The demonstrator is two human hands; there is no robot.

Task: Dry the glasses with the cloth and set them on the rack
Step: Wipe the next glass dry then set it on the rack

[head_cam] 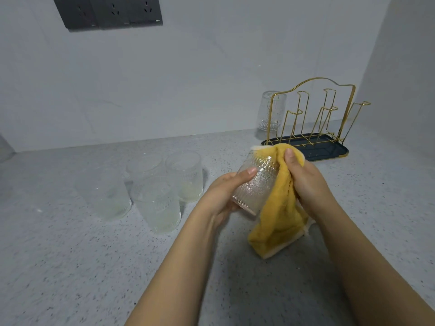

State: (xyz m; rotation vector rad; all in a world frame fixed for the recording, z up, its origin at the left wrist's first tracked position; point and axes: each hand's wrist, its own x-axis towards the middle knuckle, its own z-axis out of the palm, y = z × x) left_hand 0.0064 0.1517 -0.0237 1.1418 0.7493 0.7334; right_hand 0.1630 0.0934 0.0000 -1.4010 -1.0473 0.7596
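Note:
My left hand (223, 191) grips an embossed clear glass (256, 182), tilted with its mouth pointing away and up. My right hand (303, 177) holds a yellow cloth (280, 212) against the glass's right side and over its rim, thumb on top. The cloth's lower end hangs down above the counter. Behind them stands a gold wire rack (313, 109) on a dark blue tray (329, 151). One glass (270, 114) sits upside down on the rack's far left peg. Several more clear glasses (155, 203) stand upright on the counter to the left.
The speckled grey counter (70, 267) runs to a white wall behind and a side wall on the right, close to the rack. Dark power sockets (110, 12) are mounted high on the back wall.

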